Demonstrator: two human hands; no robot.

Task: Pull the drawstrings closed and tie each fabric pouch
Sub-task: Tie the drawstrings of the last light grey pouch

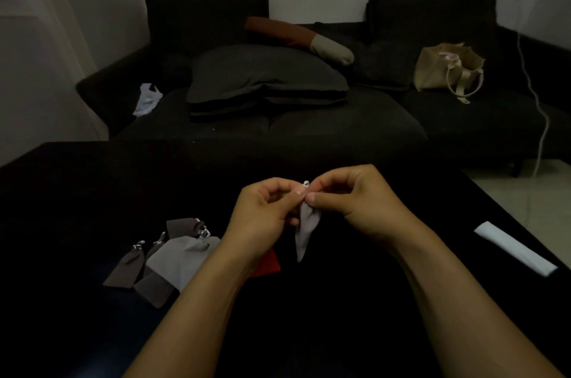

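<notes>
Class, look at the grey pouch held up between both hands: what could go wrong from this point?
1. Both hands, left hand and right hand, pinch only the top of the grey pouch; the short drawstring loop might slip free before a knot forms.
2. The dim light and black table could hide a dropped cord.

Single head-worn wide view, facing forward and down, close over table [92, 192], sofa [309, 118] beyond

Left hand [265, 207]: raised, fingers curled, thumb and forefinger pinching.
Right hand [355, 198]: raised, fingertips meeting the left's, pinching.
</notes>
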